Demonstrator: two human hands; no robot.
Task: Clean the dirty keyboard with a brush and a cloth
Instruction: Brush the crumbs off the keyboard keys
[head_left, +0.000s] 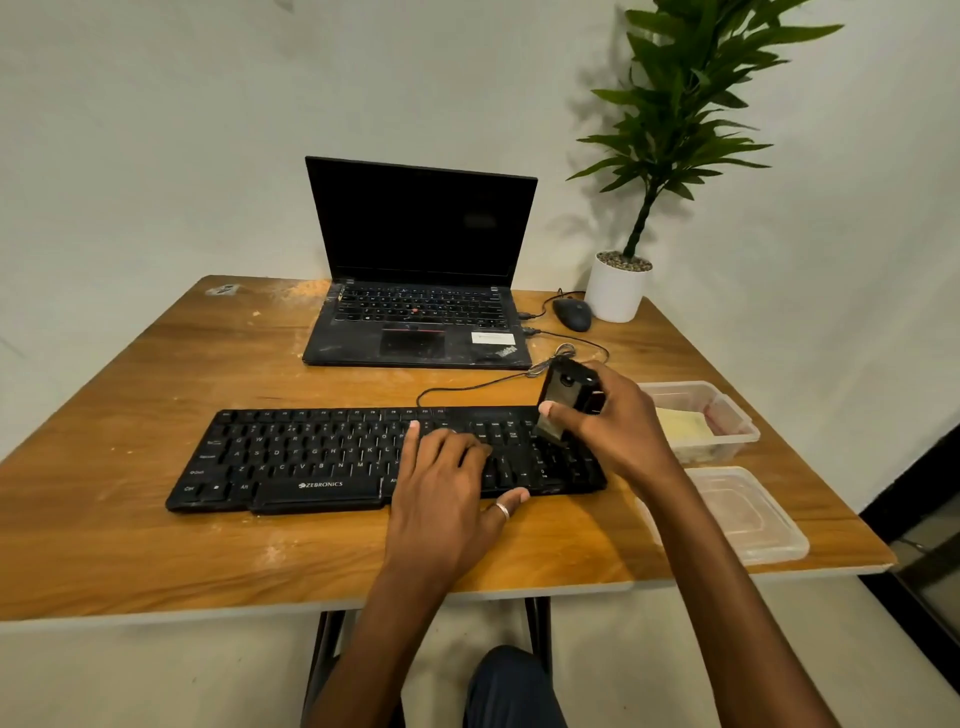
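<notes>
Black brush (563, 400) in right hand (610, 421) grip | left hand (447, 483) flat on keyboard (311, 457)

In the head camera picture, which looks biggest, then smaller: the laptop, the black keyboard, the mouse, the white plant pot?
1. Keyboard, though it lies nearer the camera than the laptop.
2. Laptop.
3. White plant pot.
4. Mouse.
</notes>
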